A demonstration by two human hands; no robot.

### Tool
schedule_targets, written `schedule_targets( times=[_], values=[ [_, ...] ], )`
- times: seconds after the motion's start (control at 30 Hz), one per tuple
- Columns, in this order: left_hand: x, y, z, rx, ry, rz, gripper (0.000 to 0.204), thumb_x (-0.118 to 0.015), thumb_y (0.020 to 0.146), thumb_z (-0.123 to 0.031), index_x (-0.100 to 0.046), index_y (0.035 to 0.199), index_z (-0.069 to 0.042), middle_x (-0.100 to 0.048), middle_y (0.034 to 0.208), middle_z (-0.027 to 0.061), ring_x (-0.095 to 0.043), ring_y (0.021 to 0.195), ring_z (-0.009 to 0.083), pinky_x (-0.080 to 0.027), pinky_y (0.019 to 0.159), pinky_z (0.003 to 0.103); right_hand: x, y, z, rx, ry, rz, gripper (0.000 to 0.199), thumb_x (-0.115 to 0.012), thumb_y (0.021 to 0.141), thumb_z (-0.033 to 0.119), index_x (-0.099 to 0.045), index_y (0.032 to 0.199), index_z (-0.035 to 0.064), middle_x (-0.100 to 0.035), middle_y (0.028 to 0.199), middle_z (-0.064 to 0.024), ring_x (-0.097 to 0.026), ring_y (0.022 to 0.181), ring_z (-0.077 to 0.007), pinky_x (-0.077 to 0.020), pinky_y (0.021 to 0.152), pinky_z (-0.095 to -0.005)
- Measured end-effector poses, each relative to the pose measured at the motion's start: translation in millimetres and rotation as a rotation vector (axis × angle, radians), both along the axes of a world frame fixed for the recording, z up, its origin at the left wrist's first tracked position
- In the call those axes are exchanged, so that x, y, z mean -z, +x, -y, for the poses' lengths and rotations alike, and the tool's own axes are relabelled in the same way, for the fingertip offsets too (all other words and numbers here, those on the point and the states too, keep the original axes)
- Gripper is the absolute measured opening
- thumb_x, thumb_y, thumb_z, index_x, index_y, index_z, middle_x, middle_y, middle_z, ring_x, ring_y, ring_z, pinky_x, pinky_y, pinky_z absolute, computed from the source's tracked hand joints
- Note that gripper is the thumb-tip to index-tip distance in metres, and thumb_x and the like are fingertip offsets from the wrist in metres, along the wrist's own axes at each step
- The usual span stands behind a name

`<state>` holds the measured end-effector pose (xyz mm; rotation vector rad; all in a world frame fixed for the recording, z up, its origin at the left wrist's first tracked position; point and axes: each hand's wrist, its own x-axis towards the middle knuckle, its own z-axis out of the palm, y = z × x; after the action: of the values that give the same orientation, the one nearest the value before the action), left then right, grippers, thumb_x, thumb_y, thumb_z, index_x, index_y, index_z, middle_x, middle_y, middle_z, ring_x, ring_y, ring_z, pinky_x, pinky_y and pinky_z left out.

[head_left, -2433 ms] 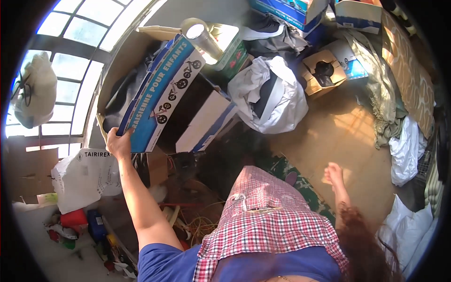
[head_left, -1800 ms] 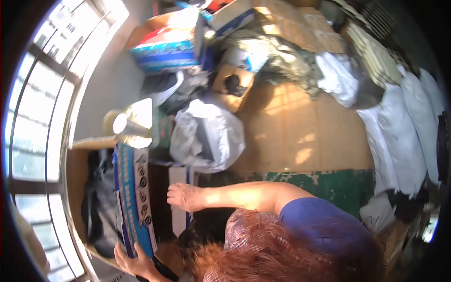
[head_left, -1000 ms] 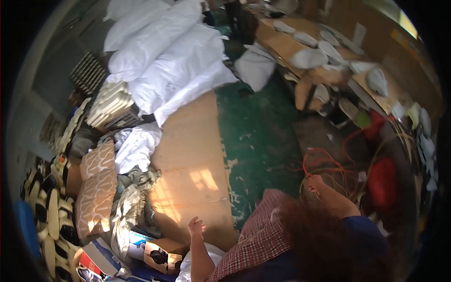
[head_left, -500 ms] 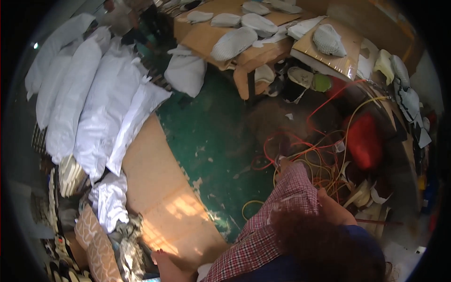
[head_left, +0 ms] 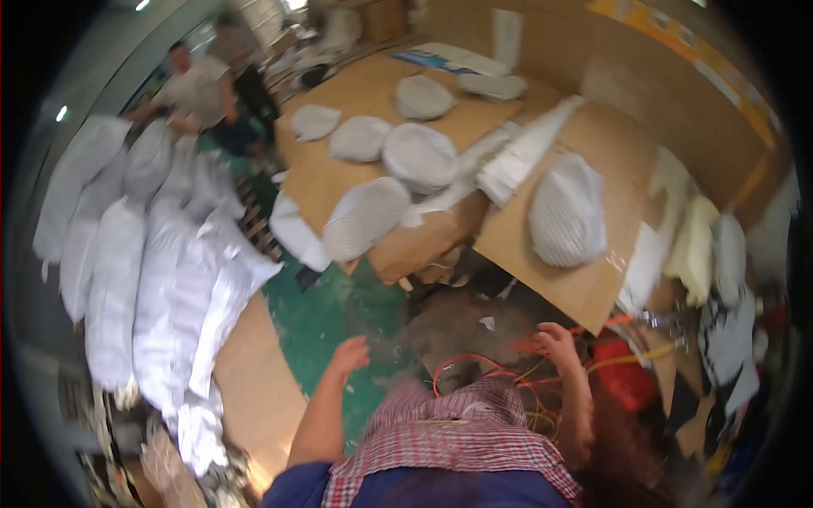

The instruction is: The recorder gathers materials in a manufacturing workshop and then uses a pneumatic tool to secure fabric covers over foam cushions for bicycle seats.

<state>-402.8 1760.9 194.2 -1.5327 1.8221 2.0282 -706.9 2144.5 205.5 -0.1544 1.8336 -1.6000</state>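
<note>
Loosely curled and seemingly empty, the left hand [head_left: 349,354] and right hand [head_left: 555,341] hover apart. Beyond the right hand, cardboard [head_left: 506,242] carries a grey pad [head_left: 569,212]; a red bundle [head_left: 625,378] sits beside it.

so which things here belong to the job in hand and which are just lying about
Likely the job's, by nearness to the right hand:
red and yellow tubing
cardboard sheet
grey textured piece on it

Apparently just lying about:
white sacks
tan floor sheet

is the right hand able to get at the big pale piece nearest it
Probably yes, perhaps stretching: nothing visible stands between the right hand and the big pale piece on the cardboard.
</note>
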Motion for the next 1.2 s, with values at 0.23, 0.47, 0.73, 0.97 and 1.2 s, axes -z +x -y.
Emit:
schedule_targets(
  times=[0.23,0.47,0.73,0.97,1.2],
  values=[
    [-44.5,-119.9,50.0,-0.050,-0.225,0.172,0.031,-0.056,0.073,-0.016,-0.054,0.103,-0.007,-0.061,0.083,0.0055,-0.058,0.061,0.0148,-0.043,0.054,0.026,-57.4,-104.3,43.2,0.439,-0.042,-0.491,0.035,-0.058,0.078,0.016,-0.048,0.108,0.0002,-0.055,0.099,-0.0117,-0.054,0.085,-0.0178,-0.0437,0.071,-0.0268],
    [-31.7,-260.2,70.0,0.252,-0.031,0.044,0.026,-0.056,0.075,-0.014,-0.055,0.100,-0.006,-0.061,0.080,0.0050,-0.057,0.058,0.0129,-0.042,0.050,0.024,-18.1,-186.3,74.2,0.489,0.757,-0.692,0.073,-0.072,0.057,0.032,-0.043,0.114,-0.0035,-0.051,0.106,-0.0218,-0.049,0.099,-0.0336,-0.0389,0.084,-0.0392],
    [-49.1,-382.6,83.8,0.504,0.120,-0.140,0.029,-0.057,0.076,-0.012,-0.053,0.103,-0.005,-0.061,0.082,0.0054,-0.057,0.058,0.0112,-0.044,0.051,0.023,-36.5,-199.4,72.3,0.543,0.667,-0.225,0.054,-0.070,0.057,0.016,-0.051,0.105,-0.0008,-0.057,0.086,-0.0152,-0.056,0.078,-0.0211,-0.0453,0.072,-0.0315],
    [-44.2,-481.4,66.6,0.804,0.011,-0.210,0.040,-0.061,0.073,-0.016,-0.050,0.110,-0.005,-0.059,0.090,0.0067,-0.057,0.070,0.0116,-0.045,0.059,0.025,-62.5,-198.1,84.0,0.424,0.474,-0.114,0.042,-0.062,0.056,0.008,-0.055,0.096,-0.0031,-0.059,0.079,-0.0106,-0.056,0.073,-0.0180,-0.0452,0.064,-0.0286],
    [-179.3,-588.4,-64.8,1.320,-1.152,-0.963,0.066,-0.069,0.059,-0.018,-0.042,0.119,-0.006,-0.049,0.110,0.0152,-0.046,0.104,0.0241,-0.037,0.089,0.034,-196.9,-233.0,55.6,-0.038,0.329,-0.218,0.037,-0.051,0.059,0.003,-0.057,0.096,0.0009,-0.058,0.075,-0.0030,-0.053,0.069,-0.0143,-0.0434,0.065,-0.0257]
  ],
)
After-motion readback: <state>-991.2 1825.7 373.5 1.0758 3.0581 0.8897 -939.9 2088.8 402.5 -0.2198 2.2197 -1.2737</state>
